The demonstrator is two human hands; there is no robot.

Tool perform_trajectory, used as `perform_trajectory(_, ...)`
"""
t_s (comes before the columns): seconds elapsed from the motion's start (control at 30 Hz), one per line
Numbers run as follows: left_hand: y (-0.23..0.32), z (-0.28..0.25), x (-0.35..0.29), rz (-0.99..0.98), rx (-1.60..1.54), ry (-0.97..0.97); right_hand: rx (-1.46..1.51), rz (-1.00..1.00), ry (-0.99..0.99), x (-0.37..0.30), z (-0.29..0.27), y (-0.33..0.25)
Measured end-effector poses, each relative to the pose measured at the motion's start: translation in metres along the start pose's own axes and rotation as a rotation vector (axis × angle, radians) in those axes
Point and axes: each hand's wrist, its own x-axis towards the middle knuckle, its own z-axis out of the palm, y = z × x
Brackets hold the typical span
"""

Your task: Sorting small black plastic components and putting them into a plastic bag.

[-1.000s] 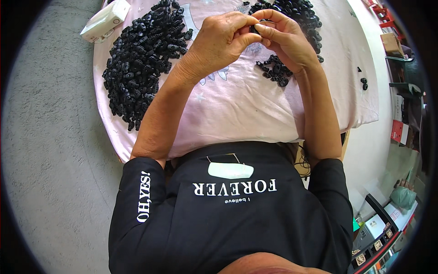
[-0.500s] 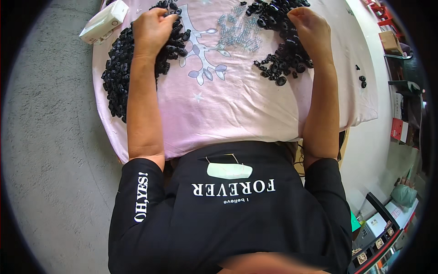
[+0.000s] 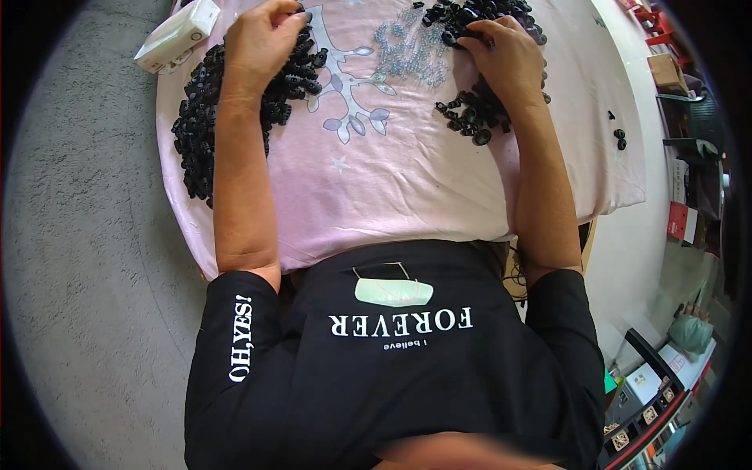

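On the pink cloth at the far left spreads a large heap of small black plastic pieces [image 3: 205, 125], each about fingertip size. My left hand [image 3: 261, 48] is over its far end, thumb and fingers pinched on one small black piece [image 3: 302, 9]. My right hand [image 3: 505, 63] reaches in over a second pile of rounder black pieces [image 3: 479, 117] at the far right. Its thumb and forefinger are a little apart, their tips at the pile's left edge. Between the two piles lie many tiny silvery-clear pieces [image 3: 411, 51], which look like small springs.
A pink cloth [image 3: 392, 188] with a printed branch pattern covers the table. A white box [image 3: 178, 35] stands at its far left edge. A few stray black pieces [image 3: 620, 139] lie to the right. Boxes and a green bag [image 3: 691, 334] are beyond the table's right side.
My right hand has shifted left across its pile towards the silvery pieces, and its thumb and forefinger have parted. My left hand has moved only slightly and stays pinched.
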Motion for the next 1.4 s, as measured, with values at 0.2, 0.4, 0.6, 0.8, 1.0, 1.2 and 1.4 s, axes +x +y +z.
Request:
perform_trajectory(0.2,0.000,0.017,-0.011,0.116,-0.021,-0.428,-0.007,-0.085,-0.039,0.000,0.000,-0.002)
perform_trajectory(0.4,0.010,0.034,-0.024,0.223,-0.079,-0.600,0.092,-0.125,0.045,0.002,0.011,0.006)
perform_trajectory(0.6,0.009,0.041,-0.025,0.246,-0.038,-0.563,0.206,-0.202,0.205,0.011,0.014,0.012)
perform_trajectory(0.8,0.006,0.042,-0.026,0.260,0.025,-0.511,0.312,-0.258,0.309,0.010,0.007,0.002)
perform_trajectory(1.0,0.001,0.044,-0.025,0.237,0.054,-0.486,0.983,0.222,-0.167,0.005,0.009,-0.001)
perform_trajectory(1.2,0.003,0.042,-0.025,0.245,0.080,-0.492,1.172,0.235,-0.377,0.000,0.004,-0.012)
perform_trajectory(1.4,0.004,0.041,-0.026,0.299,0.139,-0.442,1.161,0.229,-0.445,-0.006,0.000,-0.026)
